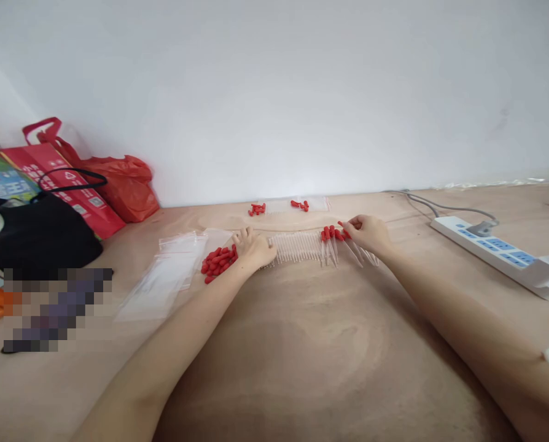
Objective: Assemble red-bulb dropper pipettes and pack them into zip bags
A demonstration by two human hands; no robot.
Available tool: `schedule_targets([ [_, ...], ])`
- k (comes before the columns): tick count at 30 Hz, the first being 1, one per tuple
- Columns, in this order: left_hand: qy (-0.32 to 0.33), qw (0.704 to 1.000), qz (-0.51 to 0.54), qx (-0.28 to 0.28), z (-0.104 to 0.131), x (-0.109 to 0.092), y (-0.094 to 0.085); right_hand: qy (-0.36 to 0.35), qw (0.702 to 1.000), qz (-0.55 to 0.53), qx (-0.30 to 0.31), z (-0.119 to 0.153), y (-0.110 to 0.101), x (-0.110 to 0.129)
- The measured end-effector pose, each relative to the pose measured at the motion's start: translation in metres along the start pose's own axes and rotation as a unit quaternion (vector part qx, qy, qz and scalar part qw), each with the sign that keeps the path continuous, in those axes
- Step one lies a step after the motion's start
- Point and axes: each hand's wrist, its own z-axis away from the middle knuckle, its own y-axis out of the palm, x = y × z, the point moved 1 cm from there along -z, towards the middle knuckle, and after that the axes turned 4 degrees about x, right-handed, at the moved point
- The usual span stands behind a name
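Note:
My right hand is closed in a pinch on a small red rubber bulb, above the right end of a row of thin clear glass tubes. Whether a tube is fixed to that bulb, I cannot tell. Beside those fingers lie several tapered droppers topped with red bulbs. My left hand rests between the row's left end and a pile of loose red bulbs. Its fingers are bent and apart, the thumb pointing right, with nothing visible in them. The palm side is hidden.
Clear plastic bags lie left of the pile. Near the wall are two small groups of red-topped pieces. A white power strip with grey cables stands right. Red bags and a black bag crowd the left.

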Motion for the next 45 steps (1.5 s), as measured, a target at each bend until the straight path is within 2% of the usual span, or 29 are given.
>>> schedule_targets([
  [3, -0.006, 1.0, -0.006, 0.001, -0.008, -0.003, 0.004, -0.012, 0.995, -0.096, -0.036, 0.004, 0.006, 0.006],
  [5, -0.01, 1.0, -0.004, 0.0, -0.011, -0.005, 0.005, -0.07, 0.987, -0.136, -0.041, 0.013, 0.011, 0.016],
  [10, 0.009, 0.999, 0.025, -0.03, -0.013, -0.004, -0.002, -0.314, 0.943, -0.106, 0.039, 0.047, 0.023, 0.048],
  [14, 0.046, 0.995, 0.066, -0.06, 0.001, 0.003, -0.021, -0.398, 0.91, -0.029, 0.113, 0.07, 0.029, 0.058],
  [16, 0.091, 0.989, 0.092, -0.068, 0.015, 0.008, -0.027, -0.411, 0.903, -0.008, 0.128, 0.075, 0.031, 0.059],
  [18, 0.178, 0.972, 0.127, -0.083, 0.032, 0.014, -0.029, -0.409, 0.904, -0.007, 0.128, 0.078, 0.032, 0.059],
  [21, 0.301, 0.938, 0.124, -0.117, 0.056, 0.023, -0.021, -0.394, 0.911, -0.01, 0.12, 0.079, 0.034, 0.06],
  [25, 0.376, 0.904, 0.118, -0.166, 0.072, 0.032, -0.008, -0.394, 0.912, -0.008, 0.112, 0.08, 0.041, 0.061],
  [31, 0.379, 0.908, 0.117, -0.132, 0.073, 0.034, 0.0, -0.401, 0.912, -0.023, 0.088, 0.081, 0.045, 0.061],
  [39, 0.365, 0.912, 0.123, -0.137, 0.073, 0.033, 0.001, -0.416, 0.894, -0.135, 0.104, 0.083, 0.044, 0.06],
  [45, 0.38, 0.904, 0.125, -0.147, 0.072, 0.033, 0.002, -0.417, 0.89, -0.153, 0.101, 0.087, 0.042, 0.064],
])
